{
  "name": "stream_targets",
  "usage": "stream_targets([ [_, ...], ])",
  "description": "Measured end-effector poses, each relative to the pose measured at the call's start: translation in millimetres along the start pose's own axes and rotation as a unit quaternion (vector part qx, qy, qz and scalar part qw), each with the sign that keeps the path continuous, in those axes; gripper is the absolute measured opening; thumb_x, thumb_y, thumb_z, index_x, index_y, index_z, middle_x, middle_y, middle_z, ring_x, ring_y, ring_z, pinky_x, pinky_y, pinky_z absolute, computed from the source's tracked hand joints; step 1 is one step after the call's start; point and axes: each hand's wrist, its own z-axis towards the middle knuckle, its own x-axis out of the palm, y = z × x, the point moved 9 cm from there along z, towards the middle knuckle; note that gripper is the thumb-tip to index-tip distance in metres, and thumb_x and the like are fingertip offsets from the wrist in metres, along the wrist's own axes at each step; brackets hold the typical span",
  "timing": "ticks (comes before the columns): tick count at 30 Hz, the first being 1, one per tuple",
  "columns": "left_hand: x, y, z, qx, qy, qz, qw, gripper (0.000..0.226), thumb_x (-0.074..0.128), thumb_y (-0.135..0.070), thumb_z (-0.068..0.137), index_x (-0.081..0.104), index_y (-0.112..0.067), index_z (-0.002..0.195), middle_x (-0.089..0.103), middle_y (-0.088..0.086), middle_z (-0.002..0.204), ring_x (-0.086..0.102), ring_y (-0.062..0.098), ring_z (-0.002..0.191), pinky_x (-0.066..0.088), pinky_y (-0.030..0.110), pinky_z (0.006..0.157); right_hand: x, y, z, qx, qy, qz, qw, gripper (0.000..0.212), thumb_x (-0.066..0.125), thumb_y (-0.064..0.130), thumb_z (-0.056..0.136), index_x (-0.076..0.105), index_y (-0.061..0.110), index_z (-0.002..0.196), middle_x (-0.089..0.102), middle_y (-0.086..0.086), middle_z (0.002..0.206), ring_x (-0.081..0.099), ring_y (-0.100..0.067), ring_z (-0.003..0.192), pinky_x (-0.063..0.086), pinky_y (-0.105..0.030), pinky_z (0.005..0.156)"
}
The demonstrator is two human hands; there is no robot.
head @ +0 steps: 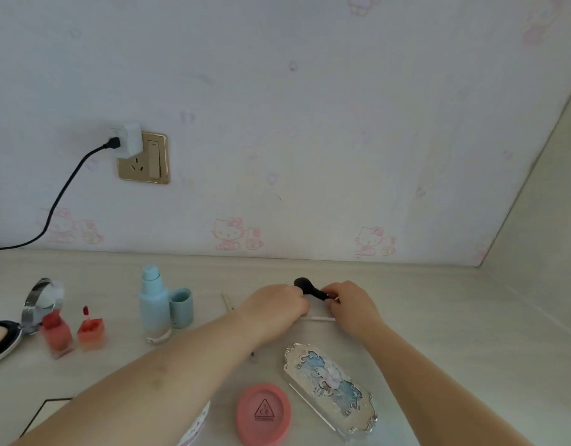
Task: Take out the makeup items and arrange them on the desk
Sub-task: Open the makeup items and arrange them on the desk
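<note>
A black makeup brush (310,288) lies between my two hands near the back of the desk (454,349). My right hand (351,305) pinches its handle end. My left hand (274,305) is curled beside the bristle head; whether it holds anything is hidden. Under both hands lies a clear pouch with a white zip edge (321,318). An ornate silver and blue palette (329,381) and a round pink compact (263,413) lie in front. To the left stand a blue bottle (154,307), its blue cap (180,307), two red lip tints (57,333), (90,331) and an open powder compact (7,329).
A thin stick (227,301) lies left of my left hand. A wall socket with a white plug (142,156) and a black cable (59,201) are on the back wall. A side wall rises at the right. A patterned item (197,426) shows under my left forearm.
</note>
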Motion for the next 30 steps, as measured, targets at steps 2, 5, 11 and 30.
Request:
stream_targets([
  [2,4,6,0,-0.039,-0.015,-0.063,0.997,0.023,0.050,-0.013,0.089,0.064,-0.013,0.108,0.058,0.011,0.108,0.057,0.032,0.100,0.046,0.038,0.078,3,6,6,-0.027,0.004,-0.004,1.000,0.034,0.046,0.012,0.092,0.063,0.024,0.118,0.058,-0.007,0.114,0.054,-0.024,0.107,0.045,-0.033,0.087],
  [5,5,16,-1,-0.085,-0.037,-0.150,0.984,0.022,0.055,-0.018,0.088,0.067,-0.019,0.107,0.061,0.007,0.111,0.059,0.027,0.102,0.044,0.033,0.080,9,23,12,-0.073,0.019,-0.016,0.997,0.035,0.048,0.012,0.090,0.064,0.028,0.117,0.058,-0.005,0.114,0.051,-0.023,0.110,0.042,-0.031,0.091],
  [11,4,22,-5,-0.135,-0.068,-0.209,0.966,0.018,0.058,-0.024,0.087,0.070,-0.022,0.100,0.066,0.002,0.108,0.060,0.022,0.102,0.042,0.029,0.083,15,35,20,-0.095,0.040,-0.011,0.995,0.032,0.054,0.014,0.087,0.067,0.027,0.114,0.060,-0.005,0.112,0.053,-0.022,0.109,0.041,-0.030,0.092],
  [30,6,27,-6,-0.166,-0.102,-0.248,0.949,0.019,0.060,-0.028,0.087,0.070,-0.023,0.101,0.064,0.004,0.107,0.059,0.021,0.102,0.042,0.028,0.082,17,24,22,-0.089,0.046,0.033,0.994,0.032,0.057,0.012,0.086,0.068,0.026,0.113,0.061,-0.007,0.115,0.056,-0.021,0.109,0.041,-0.027,0.090],
])
